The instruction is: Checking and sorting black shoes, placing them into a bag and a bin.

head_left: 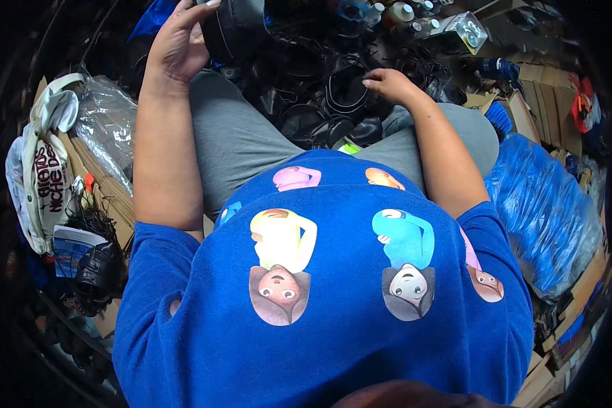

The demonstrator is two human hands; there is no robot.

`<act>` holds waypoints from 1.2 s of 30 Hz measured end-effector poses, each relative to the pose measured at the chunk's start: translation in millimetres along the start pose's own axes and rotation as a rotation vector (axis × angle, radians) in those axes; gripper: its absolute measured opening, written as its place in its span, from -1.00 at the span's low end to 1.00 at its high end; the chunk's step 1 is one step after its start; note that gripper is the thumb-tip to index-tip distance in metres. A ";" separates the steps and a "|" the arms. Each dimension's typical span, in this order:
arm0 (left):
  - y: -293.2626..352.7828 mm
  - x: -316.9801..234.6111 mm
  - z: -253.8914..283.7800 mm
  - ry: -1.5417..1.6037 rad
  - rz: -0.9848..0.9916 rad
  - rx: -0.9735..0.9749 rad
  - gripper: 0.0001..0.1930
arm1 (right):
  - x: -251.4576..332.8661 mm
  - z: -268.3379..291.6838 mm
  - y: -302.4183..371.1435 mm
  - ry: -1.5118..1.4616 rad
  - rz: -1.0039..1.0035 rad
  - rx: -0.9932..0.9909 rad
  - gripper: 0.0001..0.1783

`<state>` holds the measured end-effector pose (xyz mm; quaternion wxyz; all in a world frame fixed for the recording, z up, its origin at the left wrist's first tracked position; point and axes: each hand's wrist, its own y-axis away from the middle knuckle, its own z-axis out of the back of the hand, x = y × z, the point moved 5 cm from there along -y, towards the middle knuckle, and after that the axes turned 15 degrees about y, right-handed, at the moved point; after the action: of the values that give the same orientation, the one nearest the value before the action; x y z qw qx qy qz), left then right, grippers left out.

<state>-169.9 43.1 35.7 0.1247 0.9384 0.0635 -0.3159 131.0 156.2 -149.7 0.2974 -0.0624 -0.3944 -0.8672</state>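
My left hand (pixel 183 42) is raised at the upper left, its fingers closed on the edge of a black leather shoe piece (pixel 234 32). The top of that piece is cut off by the picture's edge. On the right, above my knee, my right hand (pixel 391 86) has its fingers drawn together at the tips. Whatever they pinch, if anything, is too small to tell. Between my legs lies a dark heap of black shoe pieces (pixel 306 121), some with light edging; single ones are hard to make out in it.
Several bottles (pixel 398 13) and a clear plastic pack (pixel 470 32) stand beyond the heap. To the right are a blue brush (pixel 498 117), cardboard (pixel 551 95) and a blue plastic-wrapped bundle (pixel 540 211). A white printed bag (pixel 47 177) and clear plastic sheet (pixel 105 126) lie on the left.
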 end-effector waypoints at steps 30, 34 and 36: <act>-19.3 -16.0 37.8 0.045 -0.162 -0.204 -0.84 | 36.4 -13.5 7.6 0.121 0.206 0.161 -0.68; -14.1 -20.3 39.9 0.051 -0.208 -0.217 -0.85 | 20.1 65.0 47.7 -1.195 0.004 -0.082 -0.57; -10.8 -21.6 41.0 0.050 -0.207 -0.235 -0.85 | 20.0 83.8 70.5 -1.561 -0.008 -0.056 -0.51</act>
<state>-212.8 41.4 15.3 0.1990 0.9133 0.1993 -0.2942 143.9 171.3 -40.1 -0.0709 -0.6606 -0.4676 -0.5831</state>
